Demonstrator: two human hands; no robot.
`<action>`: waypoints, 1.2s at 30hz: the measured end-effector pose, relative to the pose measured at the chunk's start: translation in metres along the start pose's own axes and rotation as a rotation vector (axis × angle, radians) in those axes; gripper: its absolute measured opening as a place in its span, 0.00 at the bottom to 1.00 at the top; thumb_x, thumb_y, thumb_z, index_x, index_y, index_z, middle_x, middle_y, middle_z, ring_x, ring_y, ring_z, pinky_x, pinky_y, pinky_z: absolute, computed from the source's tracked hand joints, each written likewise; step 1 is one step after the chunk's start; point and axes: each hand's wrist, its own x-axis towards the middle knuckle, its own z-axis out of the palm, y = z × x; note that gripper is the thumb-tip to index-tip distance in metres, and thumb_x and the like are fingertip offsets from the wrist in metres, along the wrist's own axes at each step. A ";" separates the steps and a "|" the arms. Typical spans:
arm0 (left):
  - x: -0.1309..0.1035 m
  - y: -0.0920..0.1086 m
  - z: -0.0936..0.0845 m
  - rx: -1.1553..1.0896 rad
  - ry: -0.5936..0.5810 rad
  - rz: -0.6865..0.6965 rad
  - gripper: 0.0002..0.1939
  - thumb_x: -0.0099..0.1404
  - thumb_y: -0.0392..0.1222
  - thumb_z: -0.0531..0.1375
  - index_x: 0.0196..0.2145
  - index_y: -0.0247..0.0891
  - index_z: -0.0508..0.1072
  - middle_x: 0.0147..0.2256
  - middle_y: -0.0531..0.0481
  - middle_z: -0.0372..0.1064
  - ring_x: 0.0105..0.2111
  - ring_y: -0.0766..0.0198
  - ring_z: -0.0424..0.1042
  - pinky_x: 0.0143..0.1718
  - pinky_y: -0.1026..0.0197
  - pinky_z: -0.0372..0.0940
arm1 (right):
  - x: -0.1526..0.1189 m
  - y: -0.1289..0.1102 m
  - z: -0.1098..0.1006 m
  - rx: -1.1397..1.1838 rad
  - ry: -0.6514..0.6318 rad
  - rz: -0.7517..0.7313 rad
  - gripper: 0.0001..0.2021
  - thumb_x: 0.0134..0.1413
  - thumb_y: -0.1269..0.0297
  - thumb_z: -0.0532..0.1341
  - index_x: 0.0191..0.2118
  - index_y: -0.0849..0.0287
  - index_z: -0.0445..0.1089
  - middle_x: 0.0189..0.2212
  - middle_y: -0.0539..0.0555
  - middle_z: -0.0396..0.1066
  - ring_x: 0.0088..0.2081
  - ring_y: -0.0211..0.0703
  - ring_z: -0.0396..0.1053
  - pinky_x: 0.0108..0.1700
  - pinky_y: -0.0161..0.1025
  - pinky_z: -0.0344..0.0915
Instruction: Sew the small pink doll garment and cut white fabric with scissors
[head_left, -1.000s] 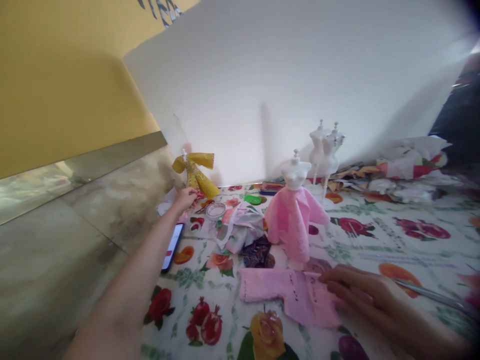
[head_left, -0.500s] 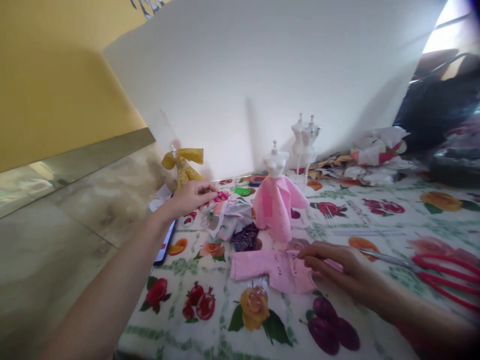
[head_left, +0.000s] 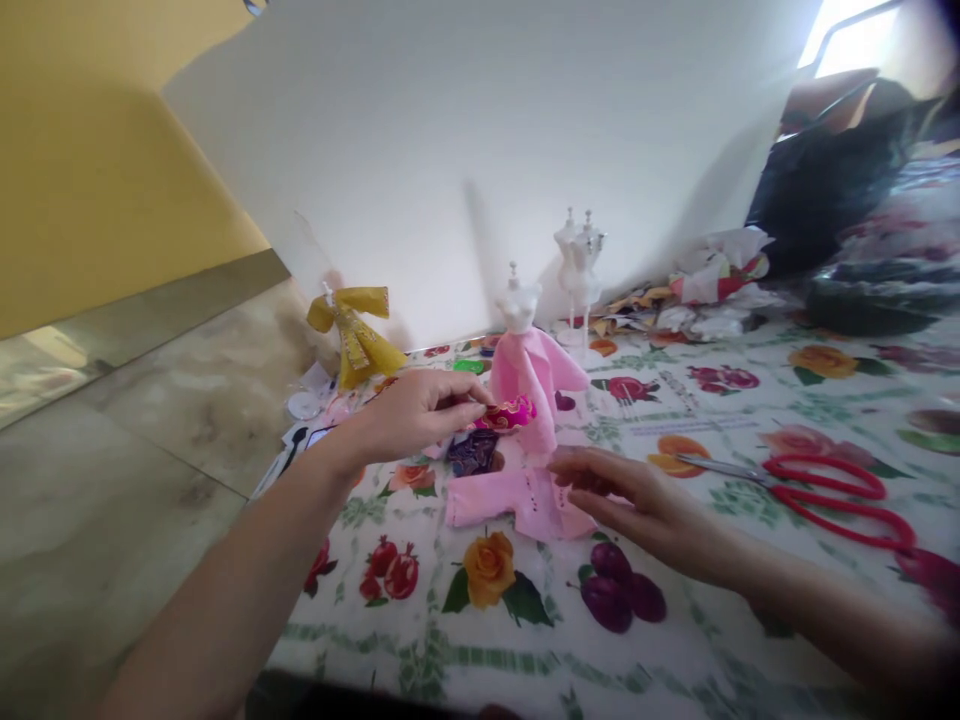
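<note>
We had our right hand (head_left: 626, 495) at the pink garment (head_left: 495, 498) on the floral tablecloth (head_left: 525, 650); whether it gripped, we couldn't tell. Our left hand (head_left: 416, 410) pinched magenta cloth (head_left: 514, 413) near the pink-skirted mannequin (head_left: 525, 360); 2 white mannequins (head_left: 580, 270) stood behind.

Shiny magenta fabric piece (head_left: 511, 413) with gold swirls, held up by one end; miniature pale pink cloth garment (head_left: 510, 499) spread flat on flowered tablecloth (head_left: 345, 605), one sleeve stretched leftward, dark dots down front, right side partly hidden
</note>
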 end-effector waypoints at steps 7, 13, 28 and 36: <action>-0.003 0.008 0.020 -0.029 -0.062 0.045 0.11 0.69 0.40 0.55 0.43 0.38 0.76 0.32 0.52 0.73 0.28 0.69 0.67 0.30 0.66 0.59 | -0.002 -0.003 0.003 0.256 -0.043 0.086 0.21 0.63 0.53 0.59 0.60 0.46 0.62 0.52 0.55 0.68 0.49 0.47 0.68 0.44 0.40 0.69; -0.013 0.007 0.064 -0.112 -0.133 0.096 0.10 0.68 0.36 0.56 0.42 0.36 0.76 0.38 0.50 0.76 0.36 0.67 0.72 0.39 0.66 0.63 | 0.002 0.003 0.008 0.684 -0.046 0.245 0.21 0.58 0.57 0.65 0.57 0.47 0.66 0.47 0.52 0.70 0.44 0.42 0.69 0.43 0.37 0.68; -0.020 -0.018 0.096 -0.235 -0.055 -0.092 0.09 0.67 0.38 0.57 0.39 0.37 0.77 0.35 0.50 0.76 0.34 0.65 0.73 0.36 0.64 0.64 | 0.005 0.014 0.009 0.891 0.043 0.321 0.12 0.53 0.58 0.68 0.34 0.58 0.67 0.28 0.47 0.59 0.28 0.33 0.57 0.31 0.31 0.59; -0.019 -0.002 0.096 -0.277 -0.068 0.078 0.09 0.67 0.36 0.56 0.40 0.39 0.77 0.35 0.51 0.76 0.33 0.67 0.72 0.36 0.66 0.64 | -0.001 -0.007 0.001 0.620 -0.121 0.182 0.17 0.60 0.54 0.62 0.53 0.50 0.66 0.44 0.52 0.68 0.39 0.41 0.68 0.41 0.38 0.66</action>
